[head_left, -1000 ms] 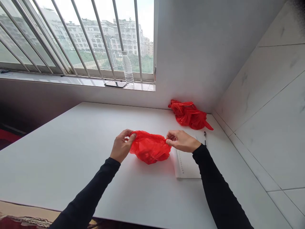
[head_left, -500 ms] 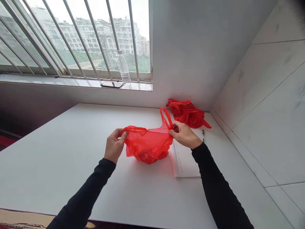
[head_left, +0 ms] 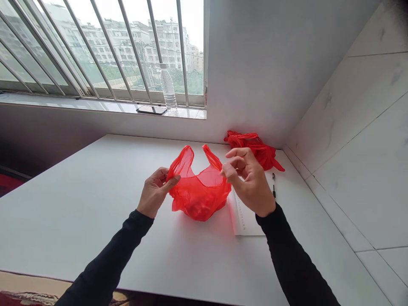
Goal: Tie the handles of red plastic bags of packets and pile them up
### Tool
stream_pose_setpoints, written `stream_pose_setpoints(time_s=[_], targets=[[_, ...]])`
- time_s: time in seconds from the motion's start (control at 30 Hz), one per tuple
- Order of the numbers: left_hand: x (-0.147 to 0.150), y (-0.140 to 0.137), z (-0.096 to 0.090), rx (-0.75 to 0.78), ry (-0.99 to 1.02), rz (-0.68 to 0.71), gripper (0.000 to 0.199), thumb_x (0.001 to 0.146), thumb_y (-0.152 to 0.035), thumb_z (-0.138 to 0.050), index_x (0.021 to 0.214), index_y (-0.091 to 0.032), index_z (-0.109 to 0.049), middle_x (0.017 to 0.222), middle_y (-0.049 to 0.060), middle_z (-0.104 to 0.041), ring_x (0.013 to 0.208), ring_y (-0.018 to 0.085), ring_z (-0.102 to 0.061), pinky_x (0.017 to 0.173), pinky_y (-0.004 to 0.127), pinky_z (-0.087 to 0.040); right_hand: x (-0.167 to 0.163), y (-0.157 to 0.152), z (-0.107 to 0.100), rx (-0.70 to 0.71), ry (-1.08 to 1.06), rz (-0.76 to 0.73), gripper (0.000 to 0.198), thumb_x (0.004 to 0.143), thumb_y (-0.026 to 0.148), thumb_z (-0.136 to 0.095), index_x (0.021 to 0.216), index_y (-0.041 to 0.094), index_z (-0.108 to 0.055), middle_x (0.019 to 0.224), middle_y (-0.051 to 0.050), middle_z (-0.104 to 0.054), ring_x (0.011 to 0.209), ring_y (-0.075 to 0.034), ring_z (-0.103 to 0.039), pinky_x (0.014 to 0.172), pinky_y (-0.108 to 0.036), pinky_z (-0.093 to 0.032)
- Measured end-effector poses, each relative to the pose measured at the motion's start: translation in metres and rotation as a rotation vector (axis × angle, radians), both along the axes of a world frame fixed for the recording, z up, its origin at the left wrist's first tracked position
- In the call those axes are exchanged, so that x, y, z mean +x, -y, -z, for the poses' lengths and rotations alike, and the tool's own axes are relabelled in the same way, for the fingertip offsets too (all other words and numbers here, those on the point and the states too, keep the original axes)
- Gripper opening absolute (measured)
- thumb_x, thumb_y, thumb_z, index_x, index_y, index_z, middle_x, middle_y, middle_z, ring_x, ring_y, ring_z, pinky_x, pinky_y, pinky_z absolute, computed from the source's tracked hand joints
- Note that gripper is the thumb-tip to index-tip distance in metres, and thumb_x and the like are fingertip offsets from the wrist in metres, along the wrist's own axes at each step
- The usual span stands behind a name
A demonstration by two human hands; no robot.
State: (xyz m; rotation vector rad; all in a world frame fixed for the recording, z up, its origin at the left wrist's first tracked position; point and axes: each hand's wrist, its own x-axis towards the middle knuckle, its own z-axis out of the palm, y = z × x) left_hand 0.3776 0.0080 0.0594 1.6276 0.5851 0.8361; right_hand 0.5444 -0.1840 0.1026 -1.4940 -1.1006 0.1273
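A red plastic bag (head_left: 202,193) with two loop handles rests on the white table, its mouth spread and its bottom bulging around something I cannot make out. My left hand (head_left: 157,189) pinches the bag's left side at the base of one handle, thumb in front. At the other side, my right hand (head_left: 250,180) is raised with curled fingers apart, close to the right handle. Whether its fingertips touch the plastic I cannot tell. Partly behind my right wrist lies a white spiral notebook (head_left: 250,221), with a black pen (head_left: 273,185) beyond it.
Crumpled red plastic bags (head_left: 263,151) lie at the table's back right corner, by the wall. On the windowsill a clear bottle (head_left: 168,89) stands beside a phone (head_left: 151,110). The white table (head_left: 86,204) meets a tiled wall on the right.
My right hand has let go of the bag's edge and lifted, its fingers spreading. The left handle, folded down before, now stands up, and the bag's mouth is wider.
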Motion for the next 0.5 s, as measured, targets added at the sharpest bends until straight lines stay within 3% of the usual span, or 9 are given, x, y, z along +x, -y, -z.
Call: stream_pose_setpoints(time_s=[0.07, 0.17, 0.27, 0.33, 0.4, 0.43, 0.5], targets=[[0.0, 0.0, -0.001, 0.012, 0.009, 0.018, 0.029, 0.072, -0.042, -0.081, 0.076, -0.021, -0.062, 0.072, -0.002, -0.054, 0.065, 0.013, -0.048, 0.058, 0.025, -0.039, -0.005, -0.009, 0.011, -0.141, 0.088, -0.2, 0.024, 0.099, 0.03, -0.049, 0.122, 0.024, -0.052, 0.103, -0.003, -0.067, 0.1, -0.016, -0.066, 0.089, -0.032, -0.053], [0.0, -0.002, 0.0, 0.039, 0.023, -0.003, 0.025, 0.068, -0.037, -0.085, 0.069, -0.02, -0.066, 0.069, -0.002, -0.05, 0.067, 0.013, -0.046, 0.06, 0.026, -0.039, -0.005, -0.022, 0.031, -0.389, 0.276, -0.274, 0.037, 0.096, 0.025, -0.054, 0.132, 0.02, -0.053, 0.121, -0.01, -0.066, 0.114, -0.022, -0.062, 0.095, -0.037, -0.05], [-0.002, -0.005, 0.002, 0.026, 0.042, -0.076, 0.021, 0.07, -0.035, -0.084, 0.072, -0.021, -0.069, 0.061, -0.004, -0.047, 0.059, 0.01, -0.042, 0.056, 0.026, -0.036, -0.001, -0.025, 0.037, -0.609, 0.332, -0.239, 0.034, 0.094, 0.027, -0.057, 0.126, 0.018, -0.059, 0.092, -0.007, -0.071, 0.088, -0.023, -0.067, 0.078, -0.036, -0.051], [-0.003, -0.005, 0.002, -0.015, 0.04, -0.074, 0.02, 0.078, -0.039, -0.078, 0.078, -0.021, -0.069, 0.052, -0.006, -0.044, 0.049, 0.009, -0.037, 0.05, 0.026, -0.033, -0.001, -0.021, 0.034, -0.621, 0.332, -0.27, 0.027, 0.095, 0.028, -0.055, 0.119, 0.02, -0.063, 0.08, -0.004, -0.068, 0.078, -0.021, -0.065, 0.072, -0.034, -0.049], [-0.003, -0.003, 0.0, -0.054, 0.029, -0.019, 0.023, 0.083, -0.043, -0.071, 0.082, -0.02, -0.067, 0.05, -0.006, -0.047, 0.044, 0.009, -0.04, 0.048, 0.026, -0.037, -0.004, -0.017, 0.029, -0.561, 0.322, -0.362, 0.028, 0.096, 0.026, -0.052, 0.122, 0.022, -0.063, 0.088, -0.004, -0.07, 0.081, -0.02, -0.065, 0.075, -0.034, -0.05], [-0.003, 0.0, -0.002, -0.062, 0.021, 0.026, 0.024, 0.084, -0.044, -0.07, 0.085, -0.02, -0.066, 0.056, -0.003, -0.055, 0.049, 0.012, -0.049, 0.051, 0.028, -0.042, -0.006, -0.016, 0.028, -0.536, 0.317, -0.411, 0.033, 0.097, 0.025, -0.051, 0.128, 0.024, -0.061, 0.094, -0.004, -0.07, 0.083, -0.02, -0.065, 0.076, -0.034, -0.051], [-0.002, 0.006, -0.004, -0.04, -0.006, 0.132, 0.028, 0.08, -0.042, -0.073, 0.095, -0.02, -0.064, 0.084, 0.004, -0.069, 0.075, 0.018, -0.065, 0.068, 0.032, -0.052, -0.011, -0.016, 0.029, -0.513, 0.32, -0.488, 0.042, 0.097, 0.023, -0.049, 0.138, 0.026, -0.054, 0.102, -0.004, -0.07, 0.087, -0.02, -0.065, 0.079, -0.036, -0.052]])
